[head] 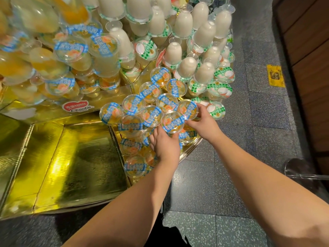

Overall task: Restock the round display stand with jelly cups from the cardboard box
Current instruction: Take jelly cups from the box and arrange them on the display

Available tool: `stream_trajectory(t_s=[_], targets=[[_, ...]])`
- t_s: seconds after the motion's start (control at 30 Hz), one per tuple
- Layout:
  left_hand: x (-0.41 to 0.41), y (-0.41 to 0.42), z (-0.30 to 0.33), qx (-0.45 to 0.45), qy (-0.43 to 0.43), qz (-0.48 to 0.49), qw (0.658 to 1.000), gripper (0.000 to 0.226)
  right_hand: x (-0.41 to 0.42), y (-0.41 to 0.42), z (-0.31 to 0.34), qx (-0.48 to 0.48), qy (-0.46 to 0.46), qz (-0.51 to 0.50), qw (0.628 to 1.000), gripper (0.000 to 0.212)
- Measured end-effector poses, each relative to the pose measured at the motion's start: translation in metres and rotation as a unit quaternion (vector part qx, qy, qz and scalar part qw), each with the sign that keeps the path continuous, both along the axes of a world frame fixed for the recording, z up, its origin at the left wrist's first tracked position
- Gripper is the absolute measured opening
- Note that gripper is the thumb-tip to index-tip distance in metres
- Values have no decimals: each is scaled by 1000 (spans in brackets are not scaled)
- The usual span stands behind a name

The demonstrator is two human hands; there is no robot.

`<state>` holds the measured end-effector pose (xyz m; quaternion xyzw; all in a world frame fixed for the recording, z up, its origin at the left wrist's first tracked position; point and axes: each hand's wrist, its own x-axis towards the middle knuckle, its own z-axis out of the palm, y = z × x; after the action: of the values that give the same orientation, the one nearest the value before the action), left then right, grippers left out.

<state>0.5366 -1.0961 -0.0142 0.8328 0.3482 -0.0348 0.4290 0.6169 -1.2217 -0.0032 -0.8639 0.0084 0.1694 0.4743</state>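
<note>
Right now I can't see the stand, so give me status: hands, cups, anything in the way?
Both hands on one blue-label cup: left hand beneath, right hand beside. Neighbouring cups packed tight.

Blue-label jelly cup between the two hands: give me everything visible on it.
The jelly cup is a clear plastic cup with a round rim, sealed by a film lid bearing a blue checked band with white characters and a peach-coloured fruit picture. Yellow-orange contents show through. It sits lid-up, slightly tilted, at the near edge of a cluster of identical cups on the gold display stand. The left hand touches it from below; the right hand meets its right side.
</note>
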Motion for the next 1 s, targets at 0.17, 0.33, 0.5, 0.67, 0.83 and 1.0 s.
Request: stream_trajectory(t_s=[0.17, 0.33, 0.5, 0.67, 0.83, 1.0], targets=[[-6, 4, 7, -25, 29, -10, 999, 71, -9, -2, 8, -55, 12, -5, 998, 84], [-51, 30, 24, -106, -32, -4, 994, 60, -37, -4, 34, -74, -23, -128, 989, 49], [-93, 118, 55, -201, -101, 59, 973, 41, -68, 32, 81, -41, -97, -186, 977, 28], [-117, 247, 102, -189, -119, 46, 974, 31, -84, 150, 133, -9, -128, -56, 990, 23], [-179, 390, 133, -161, -95, 51, 981, 35, -122, 319, 166, -18, -125, 124, 984, 20], [-284, 539, 159, -99, -98, 103, 985, 29, -202, 491, 174, -59, -139, 273, 950, 23]])
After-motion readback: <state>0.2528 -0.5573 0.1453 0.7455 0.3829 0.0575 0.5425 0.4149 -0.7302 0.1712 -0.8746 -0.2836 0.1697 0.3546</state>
